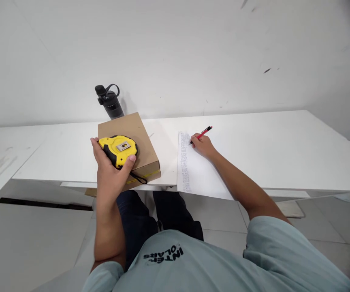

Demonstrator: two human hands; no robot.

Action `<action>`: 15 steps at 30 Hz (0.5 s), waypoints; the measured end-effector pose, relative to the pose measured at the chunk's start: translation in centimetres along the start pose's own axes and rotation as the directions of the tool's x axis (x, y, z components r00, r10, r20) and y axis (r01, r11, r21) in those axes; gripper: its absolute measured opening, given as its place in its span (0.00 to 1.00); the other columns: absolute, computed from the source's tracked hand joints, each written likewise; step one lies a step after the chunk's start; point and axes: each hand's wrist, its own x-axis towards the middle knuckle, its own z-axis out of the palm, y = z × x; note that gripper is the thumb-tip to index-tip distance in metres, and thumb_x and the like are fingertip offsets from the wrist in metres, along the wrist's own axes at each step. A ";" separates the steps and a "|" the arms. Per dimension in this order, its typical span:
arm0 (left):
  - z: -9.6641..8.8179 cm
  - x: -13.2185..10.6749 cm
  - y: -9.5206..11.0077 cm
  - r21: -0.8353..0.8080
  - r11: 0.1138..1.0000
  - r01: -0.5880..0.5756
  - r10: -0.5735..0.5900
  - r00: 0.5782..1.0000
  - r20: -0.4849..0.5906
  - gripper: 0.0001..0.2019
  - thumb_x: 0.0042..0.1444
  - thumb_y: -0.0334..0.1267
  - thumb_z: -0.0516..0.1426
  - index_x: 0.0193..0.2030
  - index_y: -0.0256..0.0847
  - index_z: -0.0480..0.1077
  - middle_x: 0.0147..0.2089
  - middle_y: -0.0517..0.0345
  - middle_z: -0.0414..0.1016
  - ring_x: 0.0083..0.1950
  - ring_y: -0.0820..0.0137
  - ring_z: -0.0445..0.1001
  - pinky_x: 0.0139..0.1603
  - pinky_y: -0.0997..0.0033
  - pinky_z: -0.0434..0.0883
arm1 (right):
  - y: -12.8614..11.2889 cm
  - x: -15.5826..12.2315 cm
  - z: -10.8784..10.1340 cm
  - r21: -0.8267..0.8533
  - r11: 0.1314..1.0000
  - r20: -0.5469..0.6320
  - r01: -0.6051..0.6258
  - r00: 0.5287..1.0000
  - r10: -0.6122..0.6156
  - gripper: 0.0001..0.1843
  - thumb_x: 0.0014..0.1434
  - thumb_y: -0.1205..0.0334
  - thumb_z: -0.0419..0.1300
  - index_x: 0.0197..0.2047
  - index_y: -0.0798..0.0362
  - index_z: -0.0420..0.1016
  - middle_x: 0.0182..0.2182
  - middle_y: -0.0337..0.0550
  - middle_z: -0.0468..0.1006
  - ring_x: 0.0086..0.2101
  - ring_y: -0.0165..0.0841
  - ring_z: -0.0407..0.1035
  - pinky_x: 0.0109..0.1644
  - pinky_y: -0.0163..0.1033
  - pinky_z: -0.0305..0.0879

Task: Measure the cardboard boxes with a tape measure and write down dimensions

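My left hand (111, 172) is closed around a yellow and black tape measure (118, 148), fingers on its far left side and thumb on the near right. A black wrist strap hangs from it. Just behind is a brown cardboard box (144, 142), with a strip of yellow tape blade (146, 175) along its front side. In my right hand (203, 146) is a red and black pen (204, 132), its tip at a white sheet of paper (205, 174). Small handwriting fills the sheet's left part, and its near edge overhangs the table.
A dark water bottle (112, 104) stands behind the box, close to the white wall (175, 56). The white table (272, 154) runs across the view, its front edge just before my legs. A grey surface (35, 239) lies lower at the left.
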 end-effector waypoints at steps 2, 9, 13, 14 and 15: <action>0.0 0.0 0.0 0.007 1.000 -0.003 0.003 1.000 0.004 0.63 0.56 0.54 0.71 0.85 0.52 0.33 0.87 0.48 0.34 0.87 0.54 0.33 0.85 0.49 0.38 | 0.0 0.1 0.0 0.004 1.000 -0.009 -0.003 1.000 0.003 0.22 0.63 0.45 0.58 0.23 0.48 0.69 0.23 0.41 0.74 0.29 0.34 0.65 0.39 0.43 0.63; 0.1 0.0 0.1 0.011 1.000 0.009 -0.009 1.000 0.002 0.61 0.59 0.51 0.70 0.85 0.50 0.32 0.87 0.48 0.35 0.87 0.54 0.35 0.85 0.49 0.40 | -0.1 0.0 -0.1 -0.011 1.000 0.004 0.006 1.000 -0.006 0.22 0.63 0.42 0.58 0.24 0.48 0.69 0.23 0.41 0.73 0.28 0.34 0.64 0.38 0.43 0.63; 0.1 0.0 0.1 0.009 1.000 0.006 -0.006 1.000 -0.001 0.60 0.59 0.49 0.69 0.85 0.52 0.32 0.87 0.49 0.35 0.87 0.55 0.35 0.85 0.49 0.39 | -0.1 -0.1 -0.1 -0.023 1.000 -0.008 0.002 1.000 -0.002 0.23 0.63 0.42 0.58 0.24 0.48 0.68 0.24 0.41 0.74 0.29 0.34 0.64 0.38 0.43 0.62; 0.1 0.0 0.1 0.004 1.000 0.007 -0.007 1.000 0.000 0.60 0.59 0.49 0.70 0.85 0.52 0.32 0.87 0.49 0.35 0.87 0.55 0.35 0.85 0.49 0.39 | -0.1 -0.1 -0.1 -0.025 1.000 -0.014 -0.002 1.000 0.001 0.22 0.63 0.43 0.58 0.24 0.48 0.68 0.24 0.41 0.74 0.29 0.34 0.64 0.38 0.43 0.62; 0.1 -0.1 0.1 0.001 1.000 0.009 -0.009 1.000 0.000 0.60 0.59 0.50 0.70 0.85 0.53 0.33 0.87 0.49 0.35 0.87 0.56 0.35 0.85 0.50 0.39 | -0.1 -0.1 -0.1 -0.027 1.000 -0.021 -0.006 1.000 0.005 0.22 0.63 0.44 0.58 0.24 0.48 0.68 0.24 0.40 0.74 0.29 0.34 0.64 0.38 0.43 0.62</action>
